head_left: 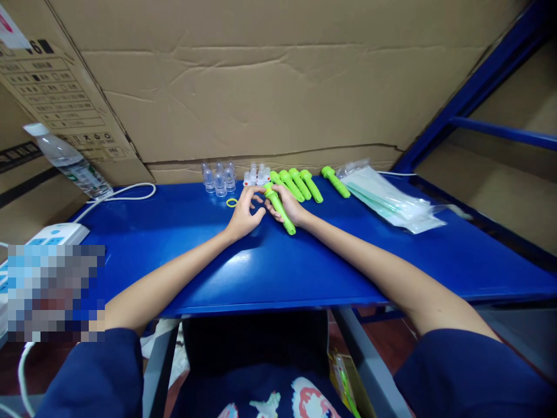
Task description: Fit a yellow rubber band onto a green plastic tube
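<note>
My right hand point(290, 204) grips a bright green plastic tube point(282, 213) that lies slanted on the blue table point(183, 244). My left hand point(244, 213) rests beside it, fingertips touching the tube's upper end near its cap. A small yellow ring point(232, 202) lies on the table just left of my left hand. Several more green tubes point(296, 184) lie in a row just behind my hands, and one point(335, 181) sits apart to the right.
Small clear plastic caps point(220, 177) stand in clusters at the table's back edge. Clear bags with green parts point(389, 197) lie at the right. A water bottle point(69, 162), white power strip point(56, 233) and cable are at the left. Cardboard boxes form the back wall.
</note>
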Motion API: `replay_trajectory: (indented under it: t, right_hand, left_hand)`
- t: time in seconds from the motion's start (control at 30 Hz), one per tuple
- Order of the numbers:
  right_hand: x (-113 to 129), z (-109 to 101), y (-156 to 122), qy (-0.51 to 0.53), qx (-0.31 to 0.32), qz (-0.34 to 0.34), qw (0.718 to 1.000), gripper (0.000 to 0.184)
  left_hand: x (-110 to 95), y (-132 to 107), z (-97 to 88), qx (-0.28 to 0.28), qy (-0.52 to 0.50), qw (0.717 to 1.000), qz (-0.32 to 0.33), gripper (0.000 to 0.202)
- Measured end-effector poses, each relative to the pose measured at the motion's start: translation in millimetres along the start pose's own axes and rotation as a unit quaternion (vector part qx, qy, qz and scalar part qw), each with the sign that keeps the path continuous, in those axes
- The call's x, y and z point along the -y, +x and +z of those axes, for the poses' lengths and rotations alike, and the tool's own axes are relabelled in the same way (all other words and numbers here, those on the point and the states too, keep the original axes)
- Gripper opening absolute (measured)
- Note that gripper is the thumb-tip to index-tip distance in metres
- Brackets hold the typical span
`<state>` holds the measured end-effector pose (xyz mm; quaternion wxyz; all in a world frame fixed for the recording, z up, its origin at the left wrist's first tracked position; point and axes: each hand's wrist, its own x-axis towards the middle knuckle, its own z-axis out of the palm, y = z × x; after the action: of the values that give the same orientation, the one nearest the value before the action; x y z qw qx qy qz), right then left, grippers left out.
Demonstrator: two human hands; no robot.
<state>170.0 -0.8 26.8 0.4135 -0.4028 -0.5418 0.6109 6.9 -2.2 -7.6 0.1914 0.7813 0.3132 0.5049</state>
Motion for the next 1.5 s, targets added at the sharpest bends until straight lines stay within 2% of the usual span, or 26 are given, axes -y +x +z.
replay_trajectory:
  t: [0.13, 0.37, 0.53, 0.8, 0.93, 1.17, 1.27, 1.37, 1.5]
  right_hand:
    - [-1, -1, 1, -0.013, 0.003, 0.002, 1.0, 0.04]
    - [-5, -3, 6, -0.024, 0.009, -0.003, 1.0, 0.06]
    - [-4, -5, 6, -0.012, 0.0, -0.026, 1.0, 0.064]
    - [-4, -4, 7, -0.006, 0.0, -0.015, 1.0, 0.066]
    - [-5, -3, 6, -0.009, -0.02, -0.041, 0.999, 0.062]
    - [-8, -4, 6, -0.022, -0.006, -0.069, 0.997, 0.056]
    - [-5, -1, 2, -0.061, 0.0, -0.108, 0.992, 0.057]
    - [-3, 2, -3, -0.099, 0.006, -0.168, 0.981, 0.049]
    - [-2, 5, -6, -0.122, -0.001, -0.2, 0.972, 0.035]
  left_hand:
    - [1, 1, -1.0, 0.016, -0.007, 1.0, -0.001, 0.043]
    - [0, 2, -0.5, 0.012, -0.022, 0.999, -0.023, 0.043]
    - [0, 0, 3.9, 0.001, -0.052, 0.997, -0.048, 0.045]
    - [1, 1, 3.6, 0.01, -0.07, 0.994, -0.083, 0.044]
    - [0, 2, 1.2, 0.009, -0.069, 0.994, -0.084, 0.041]
    - [-4, 4, -0.2, 0.0, -0.079, 0.992, -0.096, 0.034]
    - [-3, 7, 1.2, -0.022, -0.1, 0.988, -0.12, 0.023]
    - [-3, 9, 1.2, -0.043, -0.143, 0.98, -0.134, 0.018]
    - [-5, 9, -3.0, -0.022, -0.165, 0.979, -0.121, 0.021]
